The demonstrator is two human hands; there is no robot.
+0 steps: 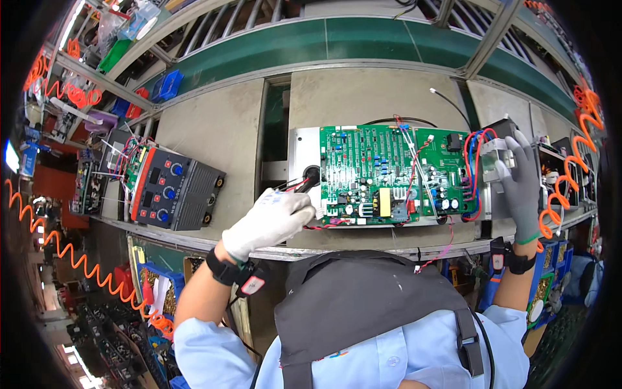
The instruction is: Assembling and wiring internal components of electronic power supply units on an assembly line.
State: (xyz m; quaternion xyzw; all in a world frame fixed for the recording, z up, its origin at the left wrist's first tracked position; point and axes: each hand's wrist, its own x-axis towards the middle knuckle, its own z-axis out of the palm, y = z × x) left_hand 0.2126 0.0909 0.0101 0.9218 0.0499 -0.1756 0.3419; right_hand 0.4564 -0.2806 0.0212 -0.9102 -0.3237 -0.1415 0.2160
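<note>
A grey tabletop (227,129) is bordered at the far side by a green conveyor belt (363,39), with orange coiled hoses (71,253) hung at both flanks.

The green circuit board (389,175) is mounted on a metal chassis (301,146) at the centre of the tabletop and lies between the two hands. The left hand (272,220), in a white glove, is closed in a loose fist at the board's near-left corner, over a red wire (324,225); whether the wire is pinched cannot be told. The right hand (521,185), in a grey glove, is spread flat against the metal part (492,159) at the chassis's right end.

The board is populated with capacitors, a yellow transformer (385,202) and red and blue wires (476,146).

A dark control unit (175,191) with blue knobs stands well apart to the left. Blue bins (170,84) are kept on a shelf beyond; their contents cannot be told.
</note>
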